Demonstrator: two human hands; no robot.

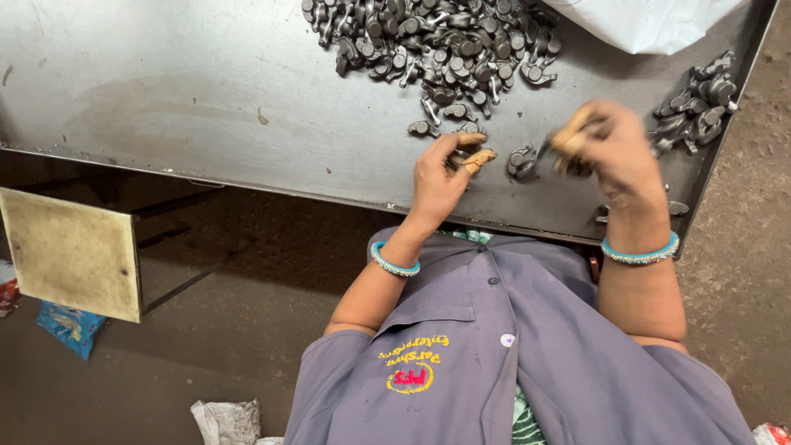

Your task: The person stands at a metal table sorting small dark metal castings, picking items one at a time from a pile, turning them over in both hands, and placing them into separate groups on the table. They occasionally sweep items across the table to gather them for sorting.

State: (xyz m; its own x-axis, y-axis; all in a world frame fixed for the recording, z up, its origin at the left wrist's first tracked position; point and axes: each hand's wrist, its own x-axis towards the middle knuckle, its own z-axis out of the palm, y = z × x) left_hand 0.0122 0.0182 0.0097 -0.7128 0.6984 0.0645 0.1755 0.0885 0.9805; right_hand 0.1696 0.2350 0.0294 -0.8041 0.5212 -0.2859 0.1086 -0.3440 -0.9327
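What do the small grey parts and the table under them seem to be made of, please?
The small grey parts look like cast or forged metal, dull dark grey and rough. The table appears to be sheet steel: smooth, grey, faintly reflective, with a thin folded edge.

White bag [651,21] top right; blue packet [70,327] on floor, prob.

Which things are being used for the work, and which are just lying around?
In use: left hand, right hand (blurred), big pile of grey metal parts, smaller pile, loose part between the hands, metal table.

Lying about: white bag, blue wrapper, crumpled white sack, tan board.
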